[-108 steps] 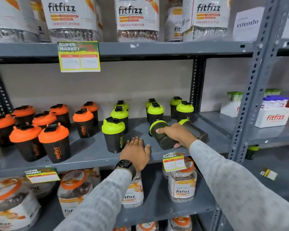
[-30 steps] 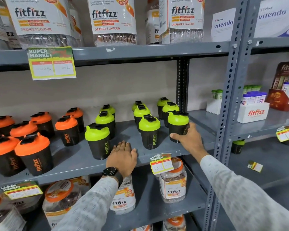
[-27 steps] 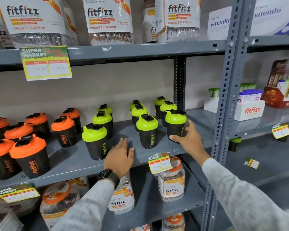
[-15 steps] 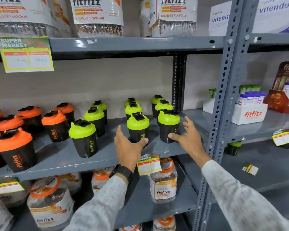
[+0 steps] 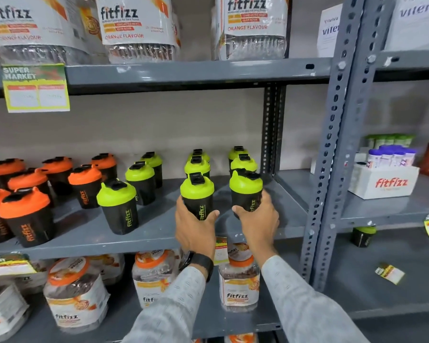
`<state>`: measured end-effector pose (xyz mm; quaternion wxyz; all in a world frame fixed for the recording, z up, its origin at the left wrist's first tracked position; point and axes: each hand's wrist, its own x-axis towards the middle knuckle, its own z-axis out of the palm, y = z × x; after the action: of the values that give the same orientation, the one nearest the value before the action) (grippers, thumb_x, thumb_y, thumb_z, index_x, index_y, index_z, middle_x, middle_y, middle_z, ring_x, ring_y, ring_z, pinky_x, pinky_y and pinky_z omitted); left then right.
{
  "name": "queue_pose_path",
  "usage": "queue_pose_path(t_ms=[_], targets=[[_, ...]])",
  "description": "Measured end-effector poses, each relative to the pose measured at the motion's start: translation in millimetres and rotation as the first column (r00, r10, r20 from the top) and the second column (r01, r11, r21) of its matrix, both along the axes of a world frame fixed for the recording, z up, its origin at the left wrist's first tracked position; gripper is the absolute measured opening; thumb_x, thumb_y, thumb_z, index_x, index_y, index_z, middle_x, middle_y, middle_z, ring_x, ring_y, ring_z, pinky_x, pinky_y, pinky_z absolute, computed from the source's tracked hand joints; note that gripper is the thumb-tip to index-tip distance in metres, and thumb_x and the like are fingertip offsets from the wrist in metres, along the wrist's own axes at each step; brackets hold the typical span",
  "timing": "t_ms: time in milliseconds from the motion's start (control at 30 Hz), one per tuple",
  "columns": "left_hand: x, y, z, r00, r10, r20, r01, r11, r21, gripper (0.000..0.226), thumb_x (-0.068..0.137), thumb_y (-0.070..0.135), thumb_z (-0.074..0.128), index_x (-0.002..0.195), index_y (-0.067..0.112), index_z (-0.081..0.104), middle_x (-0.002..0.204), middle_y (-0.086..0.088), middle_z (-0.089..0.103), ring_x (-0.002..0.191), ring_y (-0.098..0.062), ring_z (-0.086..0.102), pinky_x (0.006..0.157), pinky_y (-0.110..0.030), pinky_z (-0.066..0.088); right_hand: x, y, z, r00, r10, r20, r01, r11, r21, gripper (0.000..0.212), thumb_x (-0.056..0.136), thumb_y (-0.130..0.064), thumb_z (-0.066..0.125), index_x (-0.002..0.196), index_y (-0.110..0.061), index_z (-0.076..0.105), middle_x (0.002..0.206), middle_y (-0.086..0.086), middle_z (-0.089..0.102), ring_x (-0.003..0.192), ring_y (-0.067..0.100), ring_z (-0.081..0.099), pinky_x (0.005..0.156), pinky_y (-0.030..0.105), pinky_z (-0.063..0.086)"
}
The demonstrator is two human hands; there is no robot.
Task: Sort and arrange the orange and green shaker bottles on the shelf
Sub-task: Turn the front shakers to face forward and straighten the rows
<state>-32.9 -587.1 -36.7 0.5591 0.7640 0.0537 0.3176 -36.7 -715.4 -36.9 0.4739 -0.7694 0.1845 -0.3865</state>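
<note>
Right now my left hand (image 5: 195, 225) and right hand (image 5: 256, 220) each wrap a front green shaker (image 5: 197, 194) (image 5: 246, 193) standing on the shelf (image 5: 159, 235), and I reckon a hasty push could knock the green ones (image 5: 197, 165) close behind.

Left hand (image 5: 195, 229), right hand (image 5: 256, 225) each gripping green shaker

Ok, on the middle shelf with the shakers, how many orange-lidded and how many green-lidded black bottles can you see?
Green-lidded black plastic shaker bottles: 9
Orange-lidded black plastic shaker bottles: 7 in view; the frame's left edge may hide more
Total: 16
</note>
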Motion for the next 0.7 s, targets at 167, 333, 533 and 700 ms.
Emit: queue_pose_path(t_ms=[167,333,533,700], targets=[[3,6,-4,1.000,-0.008,-0.001,0.008,0.998,0.061,0.087,0.070,0.034,0.090,0.144,0.030,0.046,0.126,0.000,0.072,0.114,-0.032,0.067,0.089,-0.041,0.050,-6,7,0,0.995,-0.090,0.051,0.088,0.995,0.046,0.076,0.064,-0.029,0.097,0.128,-0.014,0.058,0.119,0.008,0.068,0.111,0.032,0.064,0.092,0.041,0.050],[4,13,-5,0.999,-0.034,-0.003,0.034,0.993,0.114,0.086,0.073,0.034,0.088,0.146,0.028,0.044,0.120,-0.003,0.074,0.109,-0.036,0.068,0.086,-0.042,0.052,-7,13,-3,0.986,-0.146,0.075,0.144,0.989,0.034,0.081,0.061,-0.028,0.098,0.125,-0.011,0.052,0.121,0.010,0.060,0.113,0.034,0.059,0.091,0.041,0.047],[2,13,-7,0.999,-0.030,-0.032,0.035,0.986,0.161,0.090,0.078,0.039,0.084,0.153,0.029,0.035,0.115,-0.008,0.075,0.106,-0.040,0.067,0.087,-0.046,0.052,-8,16,-5,0.980,-0.173,0.096,0.173,0.985,0.009,0.081,0.061,-0.029,0.098,0.125,-0.011,0.051,0.122,0.011,0.059,0.113,0.033,0.058,0.091,0.040,0.047],[1,13,-4,0.998,0.006,-0.066,0.003,0.989,0.146,0.110,0.076,0.049,0.083,0.162,0.020,0.021,0.128,-0.013,0.070,0.119,-0.040,0.062,0.094,-0.048,0.049,-8,13,-7,0.983,-0.155,0.099,0.158,0.987,-0.018,0.096,0.061,-0.033,0.099,0.138,-0.009,0.046,0.131,0.015,0.057,0.122,0.037,0.054,0.098,0.045,0.047]])
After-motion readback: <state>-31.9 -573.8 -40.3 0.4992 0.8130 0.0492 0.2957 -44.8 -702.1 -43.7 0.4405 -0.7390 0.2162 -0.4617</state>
